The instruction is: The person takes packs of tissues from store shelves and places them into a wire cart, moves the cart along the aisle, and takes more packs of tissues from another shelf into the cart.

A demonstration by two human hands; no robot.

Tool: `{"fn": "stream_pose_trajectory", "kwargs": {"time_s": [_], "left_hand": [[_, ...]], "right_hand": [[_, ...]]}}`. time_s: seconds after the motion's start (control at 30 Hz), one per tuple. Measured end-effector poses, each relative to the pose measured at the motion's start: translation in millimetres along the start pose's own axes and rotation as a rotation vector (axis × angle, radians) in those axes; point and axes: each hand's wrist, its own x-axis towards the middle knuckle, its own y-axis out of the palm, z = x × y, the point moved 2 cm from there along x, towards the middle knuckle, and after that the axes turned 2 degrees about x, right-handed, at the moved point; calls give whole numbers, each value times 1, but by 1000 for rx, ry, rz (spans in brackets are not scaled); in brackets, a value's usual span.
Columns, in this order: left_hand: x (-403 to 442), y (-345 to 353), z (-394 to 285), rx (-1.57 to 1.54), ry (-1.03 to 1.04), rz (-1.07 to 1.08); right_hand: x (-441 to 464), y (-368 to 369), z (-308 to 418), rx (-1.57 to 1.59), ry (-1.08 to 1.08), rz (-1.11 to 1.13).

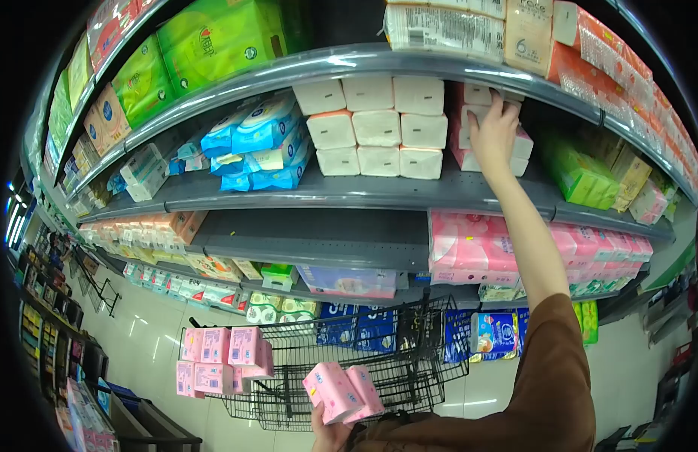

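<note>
My left hand, low in the middle, grips two pink tissue packs side by side above the cart. My right hand reaches up to the middle shelf, its fingers spread against a stack of tissue packs with white ends and pink sides. Part of that stack is hidden behind the hand. Left of it stands a neat block of white-ended tissue packs. More pink tissue packs are piled at the left end of the black wire cart.
Blue wipes packs and green tissue packs share the middle shelf. Large pink packages sit on the shelf below. Green packages line the upper shelf. Blue packages stand low behind the cart.
</note>
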Motion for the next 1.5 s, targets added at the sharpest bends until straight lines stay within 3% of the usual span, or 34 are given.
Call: {"fn": "stream_pose_trajectory", "kwargs": {"time_s": [0.03, 0.1, 0.13, 0.2, 0.3, 0.37, 0.43, 0.47, 0.5, 0.63, 0.7, 0.8, 0.83, 0.87, 0.9, 0.93, 1.03, 1.1, 1.3, 1.5], "left_hand": [[-4, -5, 2, -10, 11, -11], [5, -16, 6, -43, 51, -12], [6, -15, 5, -48, 65, 21], [3, 5, 1, -29, 151, 1], [11, 23, 0, 25, 299, -1], [20, 29, 5, 108, 319, -1], [28, 30, 20, 233, 237, -4], [40, 22, 36, 303, 212, 73], [41, 32, 45, 367, 194, 127], [69, 75, 34, 711, 30, 421], [76, 90, 27, 801, 63, 586], [73, 107, 27, 731, 399, 800], [62, 111, 20, 694, 287, 759], [59, 104, 19, 762, 266, 692], [56, 95, 20, 828, 242, 625], [54, 82, 21, 831, 229, 552], [54, 33, 26, 826, 205, 351], [51, 3, 28, 804, 204, 222], [41, -35, 25, 788, 272, 68], [37, -18, 18, 657, 178, -144]], "right_hand": [[-16, -16, 16, 137, -14, -41], [-91, -56, 46, 413, 5, 219], [-135, -91, 79, 680, 322, 557], [-232, -152, 115, 810, 212, 1214], [-384, -219, 153, 1274, 670, 1399], [-415, -248, 170, 1598, 1305, 1553], [-421, -256, 190, 1824, 1044, 1309], [-438, -246, 197, 1864, 877, 944], [-439, -245, 185, 1691, 1073, 916], [-375, -232, 148, 1627, 1095, 739], [-355, -237, 136, 1556, 1019, 675], [-346, -229, 95, 1473, 1212, 535], [-340, -218, 71, 1360, 1174, 442], [-330, -206, 45, 1460, 1407, 342], [-274, -203, 36, 1598, 1214, 284], [-228, -201, 21, 1652, 1271, 357], [-142, -168, -31, 1571, 1304, 123], [-101, -145, -62, 1644, 1272, 119], [-21, -63, -131, 1441, 1355, 93], [50, -44, -89, 1167, 1473, 277]]}}
